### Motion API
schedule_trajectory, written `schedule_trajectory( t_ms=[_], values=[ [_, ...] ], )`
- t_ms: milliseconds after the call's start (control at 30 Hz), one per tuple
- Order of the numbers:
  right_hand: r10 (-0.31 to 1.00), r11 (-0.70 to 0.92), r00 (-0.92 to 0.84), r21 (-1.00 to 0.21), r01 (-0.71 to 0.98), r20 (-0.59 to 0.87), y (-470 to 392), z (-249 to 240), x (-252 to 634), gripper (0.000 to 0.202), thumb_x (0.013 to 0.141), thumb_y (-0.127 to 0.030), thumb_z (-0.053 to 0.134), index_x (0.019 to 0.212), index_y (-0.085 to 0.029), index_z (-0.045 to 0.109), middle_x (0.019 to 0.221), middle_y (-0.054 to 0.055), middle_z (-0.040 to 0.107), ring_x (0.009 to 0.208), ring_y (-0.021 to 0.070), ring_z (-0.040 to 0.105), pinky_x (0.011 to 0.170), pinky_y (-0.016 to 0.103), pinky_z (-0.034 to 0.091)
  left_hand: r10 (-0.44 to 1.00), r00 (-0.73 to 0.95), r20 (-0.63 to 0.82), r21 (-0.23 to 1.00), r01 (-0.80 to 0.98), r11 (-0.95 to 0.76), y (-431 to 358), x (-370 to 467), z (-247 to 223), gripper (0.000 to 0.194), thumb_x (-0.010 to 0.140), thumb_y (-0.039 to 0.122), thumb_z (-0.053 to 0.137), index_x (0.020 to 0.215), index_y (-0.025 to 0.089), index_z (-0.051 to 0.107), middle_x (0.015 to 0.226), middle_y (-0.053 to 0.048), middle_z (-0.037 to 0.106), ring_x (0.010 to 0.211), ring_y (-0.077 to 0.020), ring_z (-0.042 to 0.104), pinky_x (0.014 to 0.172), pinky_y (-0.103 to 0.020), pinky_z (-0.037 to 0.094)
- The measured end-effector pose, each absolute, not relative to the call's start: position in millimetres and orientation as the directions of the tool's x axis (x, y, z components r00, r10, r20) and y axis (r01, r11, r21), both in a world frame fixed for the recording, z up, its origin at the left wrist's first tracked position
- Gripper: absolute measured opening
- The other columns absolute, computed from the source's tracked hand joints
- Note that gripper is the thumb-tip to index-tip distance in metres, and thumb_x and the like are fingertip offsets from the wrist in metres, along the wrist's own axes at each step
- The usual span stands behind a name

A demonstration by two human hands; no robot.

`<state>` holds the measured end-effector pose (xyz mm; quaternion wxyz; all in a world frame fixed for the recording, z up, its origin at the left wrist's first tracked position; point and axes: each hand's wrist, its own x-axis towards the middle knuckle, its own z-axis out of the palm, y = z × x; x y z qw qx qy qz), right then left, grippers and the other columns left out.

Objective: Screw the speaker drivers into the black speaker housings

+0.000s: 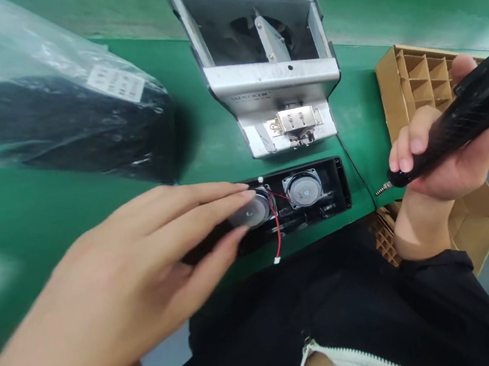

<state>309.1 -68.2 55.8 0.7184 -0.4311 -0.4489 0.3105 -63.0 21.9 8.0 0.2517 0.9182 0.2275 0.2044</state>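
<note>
My left hand [145, 248] is over the left end of a long black speaker housing [340, 186], fingers stretched out and thumb apart. Its fingertips are at the left speaker [255, 214] and partly cover it; whether they press on it I cannot tell. A second round speaker [304, 190] sits in the right part of the housing. A red wire [278, 232] with a small white plug hangs over the near edge. My right hand [450, 152] is wrapped round a black electric screwdriver [462, 109], whose bit points left, to the right of the housing and apart from it.
Behind the housing stands a silver screw feeder [271, 76] with a lit red switch. A clear plastic bag [85, 119] of black material lies at left. A divided cardboard box [393, 87] is at right, with more cardboard below. A black cable [356, 169] runs along the green table.
</note>
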Motion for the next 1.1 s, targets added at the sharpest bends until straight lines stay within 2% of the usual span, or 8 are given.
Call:
schedule_trajectory(
  t_ms=[67, 133, 267, 400, 567, 733, 933, 1100],
  values=[
    [0.888, 0.311, 0.388, -0.943, -0.116, 0.245, -72, 69, 301, 0.053, 0.108, -0.074, 0.090, 0.150, -0.042, 0.089, 0.077, -0.005, 0.079, 0.043, 0.0171, 0.064, 0.037, 0.031, 0.060, 0.482, 0.829, 0.285, 0.507, 0.296, -0.809, 13, -43, 16, 0.033, 0.128, 0.031, 0.070, 0.160, 0.025, 0.074, 0.150, -0.010, 0.089, 0.124, -0.0284, 0.087, 0.110, -0.044, 0.070],
    [0.908, 0.228, 0.394, -0.959, -0.169, 0.146, -75, 82, 295, 0.047, 0.105, -0.072, 0.096, 0.141, -0.041, 0.092, 0.076, -0.006, 0.080, 0.047, 0.0174, 0.068, 0.044, 0.032, 0.066, 0.412, 0.864, 0.289, 0.405, 0.280, -0.871, 5, -19, 18, 0.035, 0.128, 0.028, 0.069, 0.160, 0.018, 0.076, 0.145, -0.015, 0.090, 0.120, -0.0329, 0.089, 0.106, -0.048, 0.073],
    [0.899, 0.215, 0.420, -0.961, -0.174, 0.125, -79, 91, 295, 0.049, 0.102, -0.074, 0.098, 0.136, -0.039, 0.094, 0.071, -0.006, 0.080, 0.043, 0.0164, 0.065, 0.040, 0.030, 0.063, 0.359, 0.903, 0.237, 0.306, 0.281, -0.910, 4, 7, 12, 0.034, 0.129, 0.028, 0.063, 0.149, 0.008, 0.082, 0.133, -0.021, 0.092, 0.106, -0.0360, 0.091, 0.090, -0.049, 0.075],
    [0.899, 0.195, 0.424, -0.969, -0.153, 0.114, -85, 85, 301, 0.053, 0.101, -0.076, 0.097, 0.139, -0.039, 0.094, 0.071, -0.005, 0.080, 0.042, 0.0178, 0.065, 0.039, 0.032, 0.064, 0.368, 0.909, 0.195, 0.263, 0.313, -0.913, 10, 5, 8, 0.033, 0.129, 0.026, 0.064, 0.147, 0.008, 0.084, 0.128, -0.020, 0.094, 0.096, -0.0338, 0.091, 0.082, -0.047, 0.073],
    [0.900, 0.187, 0.423, -0.968, -0.167, 0.101, -93, 75, 306, 0.059, 0.096, -0.076, 0.102, 0.142, -0.040, 0.093, 0.073, -0.005, 0.081, 0.043, 0.0191, 0.066, 0.037, 0.033, 0.063, 0.422, 0.889, 0.180, 0.347, 0.344, -0.873, 11, -1, 1, 0.035, 0.130, 0.034, 0.062, 0.151, 0.023, 0.087, 0.134, -0.012, 0.096, 0.104, -0.0343, 0.094, 0.084, -0.047, 0.075],
    [0.888, 0.182, 0.446, -0.976, -0.118, 0.111, -94, 74, 303, 0.065, 0.092, -0.084, 0.099, 0.141, -0.041, 0.095, 0.067, -0.006, 0.077, 0.042, 0.0187, 0.063, 0.036, 0.032, 0.062, 0.412, 0.893, 0.181, 0.340, 0.337, -0.878, 13, -4, 1, 0.040, 0.134, 0.038, 0.052, 0.149, 0.023, 0.086, 0.134, -0.009, 0.097, 0.110, -0.0328, 0.096, 0.084, -0.046, 0.077],
    [0.827, 0.172, 0.552, -0.982, -0.072, 0.104, -90, 79, 297, 0.060, 0.090, -0.091, 0.098, 0.132, -0.047, 0.097, 0.081, -0.005, 0.081, 0.039, 0.0175, 0.059, 0.028, 0.035, 0.051, 0.465, 0.884, -0.040, 0.418, 0.438, -0.796, 13, -6, 5, 0.044, 0.134, 0.043, 0.051, 0.157, 0.029, 0.085, 0.149, -0.009, 0.094, 0.129, -0.0364, 0.094, 0.102, -0.052, 0.080],
    [0.866, 0.127, 0.494, -0.989, -0.080, 0.072, -91, 83, 303, 0.063, 0.085, -0.092, 0.100, 0.128, -0.047, 0.096, 0.067, -0.007, 0.076, 0.039, 0.0210, 0.060, 0.034, 0.038, 0.059, 0.484, 0.873, -0.068, 0.448, 0.460, -0.767, 10, -4, 4, 0.038, 0.131, 0.039, 0.060, 0.156, 0.030, 0.087, 0.147, -0.010, 0.095, 0.126, -0.0364, 0.095, 0.101, -0.049, 0.079]
  ],
)
